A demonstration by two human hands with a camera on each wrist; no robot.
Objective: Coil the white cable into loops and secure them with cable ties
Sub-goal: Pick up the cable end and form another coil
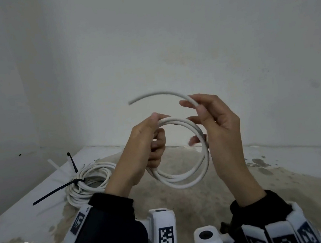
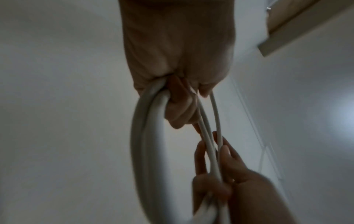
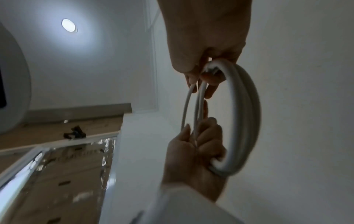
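The surface is white along its left and far edges, with a wide mottled tan patch over the middle and near part. Near the left edge lies a coil of white cable, bound on its left side by a black tie whose long tail points toward the left edge. A white tie lies just beyond the coil, toward the far left corner.

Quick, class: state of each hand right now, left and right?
Left hand: closed, gripping the coiled white cable at the loops' left side.
Right hand: closed, pinching the cable's free end near the loops' top.
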